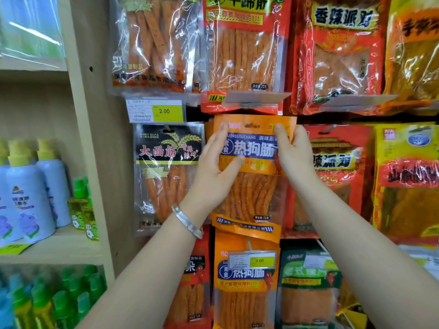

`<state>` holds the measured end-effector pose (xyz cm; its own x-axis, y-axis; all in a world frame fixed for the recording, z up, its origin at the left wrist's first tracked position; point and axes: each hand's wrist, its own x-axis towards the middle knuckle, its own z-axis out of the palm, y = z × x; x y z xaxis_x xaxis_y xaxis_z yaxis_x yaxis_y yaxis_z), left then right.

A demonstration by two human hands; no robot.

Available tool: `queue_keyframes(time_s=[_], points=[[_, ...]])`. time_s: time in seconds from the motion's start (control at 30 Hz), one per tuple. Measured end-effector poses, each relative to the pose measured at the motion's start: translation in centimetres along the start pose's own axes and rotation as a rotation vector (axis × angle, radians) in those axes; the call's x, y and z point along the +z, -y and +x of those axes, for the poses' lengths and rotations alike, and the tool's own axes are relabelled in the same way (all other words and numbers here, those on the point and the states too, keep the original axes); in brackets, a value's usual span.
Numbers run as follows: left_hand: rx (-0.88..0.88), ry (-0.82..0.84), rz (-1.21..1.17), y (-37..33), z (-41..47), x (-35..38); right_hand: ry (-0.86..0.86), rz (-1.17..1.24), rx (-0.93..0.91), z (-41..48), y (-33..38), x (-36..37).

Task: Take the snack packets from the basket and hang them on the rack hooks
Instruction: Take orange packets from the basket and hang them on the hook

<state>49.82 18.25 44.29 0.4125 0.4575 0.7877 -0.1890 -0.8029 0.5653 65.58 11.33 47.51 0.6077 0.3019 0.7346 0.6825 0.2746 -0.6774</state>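
**Two hands hold one orange plastic snack packet (251,148) up against the display rack (337,118)**

Head view: the packet has a blue band of white lettering across its front and long orange sticks showing through its clear lower half. It sits upright in the middle row of the rack, with its top edge just under a clear tag holder (251,98). A small hang slot shows near the top of the packet.

The left hand (215,160), with a silver bracelet (187,222) on its wrist, holds the packet's left side. Its fingers reach up to the top corner and its thumb lies across the front. The right hand (294,153) pinches the right top corner, thumb on the front and fingers behind the edge. Both grips are closed on the packet.

Directly below hangs a matching orange packet (244,286) with a yellow price tag (251,260) over it. Just left of the held packet hangs a black packet with a wheat motif (166,150), and above that sits another yellow price tag marked 2.00 (156,111). A red packet (337,162) hangs to the right, with a yellow packet (408,174) beyond it. A red and yellow packet of orange strips (242,55) hangs in the row above.

At far left, a pale wooden shelf (78,241) carries white bottles with yellow caps (26,193), and green bottles (59,300) stand on the level below.
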Motion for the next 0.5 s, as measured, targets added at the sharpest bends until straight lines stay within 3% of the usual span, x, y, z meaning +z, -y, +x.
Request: queue_keyframes(time_s=[0.1, 0.2, 0.3, 0.5], points=[[-0.041, 0.048, 0.116, 2.6, -2.5, 1.7, -0.01, -0.189, -0.123, -1.7, -1.6, -0.7], [-0.082, 0.1, 0.193, 5.3, -4.9, 3.2, -0.03, -0.521, -0.36, -3.8, -3.6, -1.2], [-0.092, 0.147, 0.306, 7.2, -6.2, 4.5, 0.06, -0.825, -0.566, -5.0, -5.5, -1.3], [-0.16, 0.258, 0.418, 8.8, -4.4, 5.3, 0.188, -1.102, -0.609, -3.3, -6.3, -0.3]])
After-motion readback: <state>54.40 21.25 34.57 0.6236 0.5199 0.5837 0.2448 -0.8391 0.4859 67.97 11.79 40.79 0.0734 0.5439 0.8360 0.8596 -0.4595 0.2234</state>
